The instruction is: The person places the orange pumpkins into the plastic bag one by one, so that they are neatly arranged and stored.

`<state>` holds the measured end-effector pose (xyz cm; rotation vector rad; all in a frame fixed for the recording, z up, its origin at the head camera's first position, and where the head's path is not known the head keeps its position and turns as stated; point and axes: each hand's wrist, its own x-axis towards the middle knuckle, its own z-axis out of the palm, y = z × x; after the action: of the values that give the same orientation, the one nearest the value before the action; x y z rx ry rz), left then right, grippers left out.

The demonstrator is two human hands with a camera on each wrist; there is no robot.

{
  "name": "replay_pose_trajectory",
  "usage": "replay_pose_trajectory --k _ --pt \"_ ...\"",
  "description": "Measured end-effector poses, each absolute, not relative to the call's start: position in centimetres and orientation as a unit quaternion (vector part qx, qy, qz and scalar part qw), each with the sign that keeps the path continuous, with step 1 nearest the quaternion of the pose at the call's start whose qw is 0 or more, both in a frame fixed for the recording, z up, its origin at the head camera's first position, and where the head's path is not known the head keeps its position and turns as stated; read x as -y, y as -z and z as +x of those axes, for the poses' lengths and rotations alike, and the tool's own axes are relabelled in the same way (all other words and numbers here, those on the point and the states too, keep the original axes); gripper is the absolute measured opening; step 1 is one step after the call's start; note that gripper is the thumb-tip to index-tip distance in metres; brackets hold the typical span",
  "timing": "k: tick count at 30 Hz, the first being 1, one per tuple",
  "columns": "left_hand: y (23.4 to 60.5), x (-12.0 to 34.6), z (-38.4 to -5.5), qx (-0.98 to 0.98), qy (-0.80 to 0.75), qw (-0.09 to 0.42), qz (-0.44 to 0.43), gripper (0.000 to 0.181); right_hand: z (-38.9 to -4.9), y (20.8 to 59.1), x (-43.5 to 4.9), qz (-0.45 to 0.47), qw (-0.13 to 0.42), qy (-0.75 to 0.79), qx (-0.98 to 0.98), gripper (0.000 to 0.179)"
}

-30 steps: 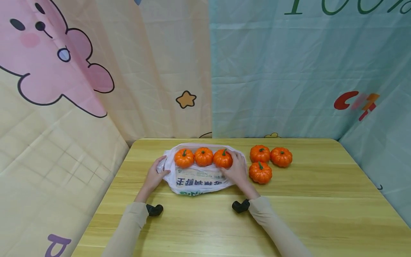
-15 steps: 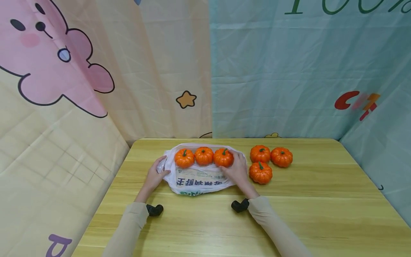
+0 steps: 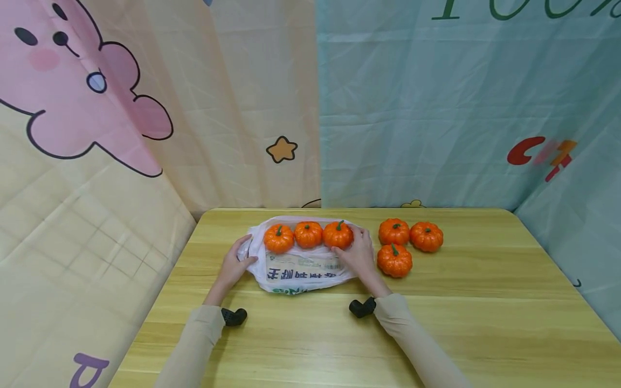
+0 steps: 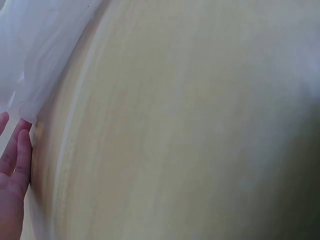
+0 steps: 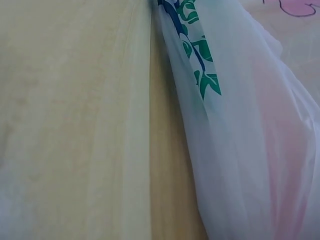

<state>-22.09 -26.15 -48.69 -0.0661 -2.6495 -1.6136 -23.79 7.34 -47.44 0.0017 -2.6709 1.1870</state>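
A white plastic bag (image 3: 291,284) with dark printed characters lies on the table, its mouth spread wide. Three small orange pumpkins form a row inside: a left pumpkin (image 3: 278,239), a middle pumpkin (image 3: 308,235) and a right pumpkin (image 3: 338,235). My left hand (image 3: 234,268) holds the bag's left end between thumb and fingers; in the left wrist view, some of its fingers (image 4: 22,155) touch the plastic. My right hand (image 3: 360,254) reaches over the bag's right side and grips the right pumpkin. Bag plastic (image 5: 240,140) fills much of the right wrist view, with a pinkish shape showing through it.
Right of the bag stand three more pumpkins: one at the back (image 3: 394,231), one farther right (image 3: 426,236) and one in front (image 3: 395,261). The wooden table (image 3: 310,345) ends against printed curtains (image 3: 412,108) behind.
The right pumpkin has shifted slightly away and to the right with my right hand, its stem tilting upward. My left hand has stayed on the bag's left end.
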Motion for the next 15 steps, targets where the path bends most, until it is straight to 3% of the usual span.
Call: replay_pose_trajectory --k 15 --pt "48.69 26.17 -22.09 0.85 0.527 0.018 -0.026 0.063 -23.55 47.48 -7.45 0.013 0.145 -0.398 0.906 0.075"
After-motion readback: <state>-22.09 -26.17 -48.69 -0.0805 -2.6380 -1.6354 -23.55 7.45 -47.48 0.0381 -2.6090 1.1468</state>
